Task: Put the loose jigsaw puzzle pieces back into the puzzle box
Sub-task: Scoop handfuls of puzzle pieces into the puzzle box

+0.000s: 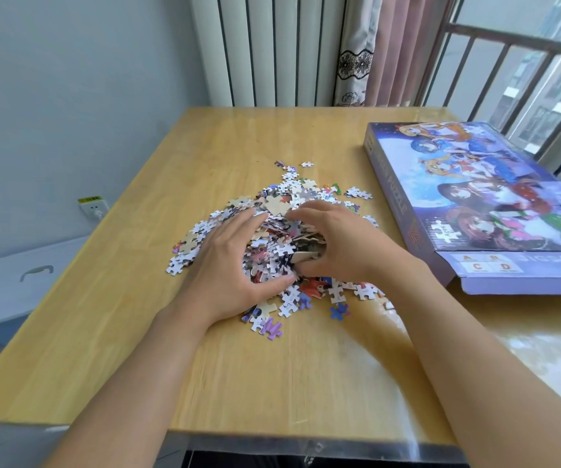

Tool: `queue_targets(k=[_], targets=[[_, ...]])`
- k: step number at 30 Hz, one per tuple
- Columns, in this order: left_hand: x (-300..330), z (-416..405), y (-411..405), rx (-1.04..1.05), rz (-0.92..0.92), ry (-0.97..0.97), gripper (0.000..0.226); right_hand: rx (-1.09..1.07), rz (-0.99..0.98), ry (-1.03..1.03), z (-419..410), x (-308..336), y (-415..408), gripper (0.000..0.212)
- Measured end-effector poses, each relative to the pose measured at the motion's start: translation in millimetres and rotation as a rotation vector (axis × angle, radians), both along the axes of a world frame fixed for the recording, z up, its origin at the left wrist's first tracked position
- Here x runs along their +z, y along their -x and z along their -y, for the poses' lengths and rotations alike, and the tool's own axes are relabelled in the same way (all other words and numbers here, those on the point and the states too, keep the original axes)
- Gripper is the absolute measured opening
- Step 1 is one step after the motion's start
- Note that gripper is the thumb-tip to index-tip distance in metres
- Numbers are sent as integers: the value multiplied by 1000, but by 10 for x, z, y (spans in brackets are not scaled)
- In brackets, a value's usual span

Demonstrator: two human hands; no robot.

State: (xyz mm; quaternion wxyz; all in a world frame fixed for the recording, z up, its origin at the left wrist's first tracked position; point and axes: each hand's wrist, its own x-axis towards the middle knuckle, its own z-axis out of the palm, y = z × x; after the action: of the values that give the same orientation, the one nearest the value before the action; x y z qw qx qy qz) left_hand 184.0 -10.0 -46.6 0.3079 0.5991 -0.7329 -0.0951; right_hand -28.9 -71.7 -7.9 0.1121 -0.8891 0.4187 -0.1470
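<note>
A heap of loose jigsaw pieces (292, 197) lies in the middle of the wooden table (120, 332). My left hand (228, 261) presses on the heap's left side, fingers curved around a mound of pieces. My right hand (336, 241) cups the same mound from the right, thumb tucked under it. Both hands squeeze the pieces between them. The purple puzzle box (495, 211), with a cartoon picture on its lid, lies closed at the table's right side, apart from the heap.
Stray pieces (338, 310) lie around the heap's near edge, and one single piece (307, 164) sits at the far end. A white plastic container (19, 282) stands left of the table. A radiator and curtain are behind; a railed window is on the right.
</note>
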Motion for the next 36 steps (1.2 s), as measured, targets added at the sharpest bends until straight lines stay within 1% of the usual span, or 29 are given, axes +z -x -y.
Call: queue_targets(k=[1,6,9,12,14,17,21,24,26,28,31,33,36], targets=[[-1,-2,-4,-8,-9,5,100,1,-1,23,-9,1,-5,71],[7,-13,-7,-16,-44,8,97,-41,-2,142,-28,4,-30,62],[17,-13,-7,-22,-46,6,96,-47,-6,124,-26,11,-17,65],[21,-12,-7,-33,-44,14,95,-94,-72,112,-13,2,-24,61],[20,-7,-9,-38,-40,26,94,-105,-83,111,-11,-7,-33,59],[13,11,-16,-44,-46,47,91,-112,-61,119,-11,7,-11,54],[0,26,-31,-57,-65,70,88,-141,27,119,0,46,64,39],[10,30,-27,-68,-96,80,83,-163,168,122,-3,73,123,22],[27,23,-21,-79,-127,112,77,-204,281,117,-21,92,148,21],[38,16,-32,-75,-156,140,71,-247,435,91,-24,116,151,21],[51,-20,-33,-57,-173,192,61,-321,668,35,-20,159,160,14],[43,-34,-33,-53,-181,208,56,-410,856,-79,11,171,173,16],[31,-54,-34,-47,-183,223,51,-484,1172,-361,42,174,184,25]])
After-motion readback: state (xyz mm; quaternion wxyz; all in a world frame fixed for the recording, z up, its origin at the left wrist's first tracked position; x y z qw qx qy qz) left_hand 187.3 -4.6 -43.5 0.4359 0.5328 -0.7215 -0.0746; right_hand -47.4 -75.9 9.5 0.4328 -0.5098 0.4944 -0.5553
